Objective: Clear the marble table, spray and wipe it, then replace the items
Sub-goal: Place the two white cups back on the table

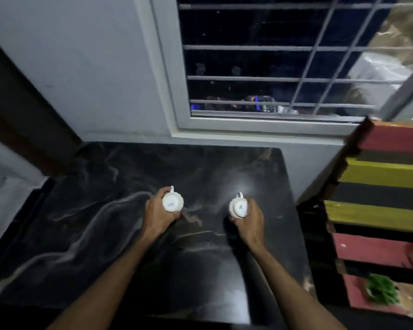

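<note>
A black marble table [93, 222] with pale veins fills the middle of the view. My left hand [156, 211] grips a white cup [172, 202] held upside down, its base with a small mark facing up and its handle pointing away from me. My right hand [249, 219] grips a second white cup [238, 207], also inverted with its handle away from me. Both cups are over the table's centre, about a hand's width apart. I cannot tell whether their rims touch the marble.
A barred window [260, 67] with a white sill stands behind the table. A red, yellow and black slatted rack [386, 198] is at the right, with a green leafy bunch [382, 291] on its lower part. A dark wooden frame [22, 110] runs along the left wall.
</note>
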